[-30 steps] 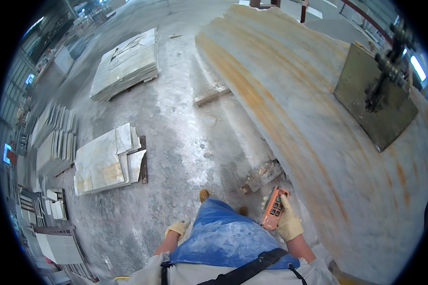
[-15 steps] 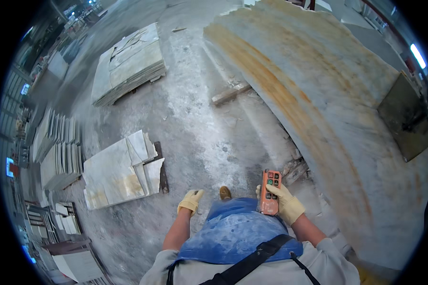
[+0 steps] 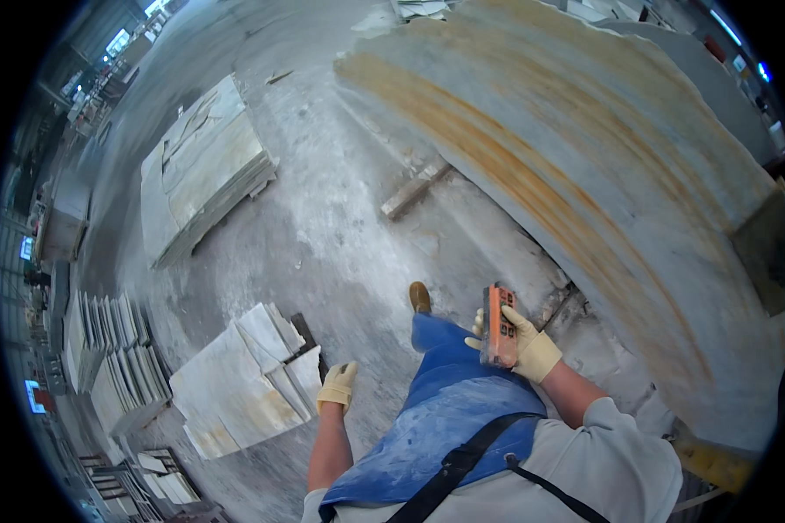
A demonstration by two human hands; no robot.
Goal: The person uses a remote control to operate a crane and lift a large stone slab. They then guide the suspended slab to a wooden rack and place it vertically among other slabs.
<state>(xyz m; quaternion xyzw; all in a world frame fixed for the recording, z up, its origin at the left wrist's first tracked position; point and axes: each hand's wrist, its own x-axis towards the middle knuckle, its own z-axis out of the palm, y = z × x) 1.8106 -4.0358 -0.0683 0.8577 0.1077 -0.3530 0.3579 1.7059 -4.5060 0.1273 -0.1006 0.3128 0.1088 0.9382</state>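
Right hand [image 3: 535,350] has got an orange remote [image 3: 496,336], big slab [image 3: 576,166] to the right; left hand [image 3: 337,388] hangs loose, empty. Looks like remote-handling; any press probably needs a lined-up thumb.

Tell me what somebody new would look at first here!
Probably the huge slab, pale grey with orange streaks, filling much of the picture's right side. Then the bright orange remote in the gloved right hand, near the dusty blue apron. Over on the left, flat pale stone stacks lie on the floor.
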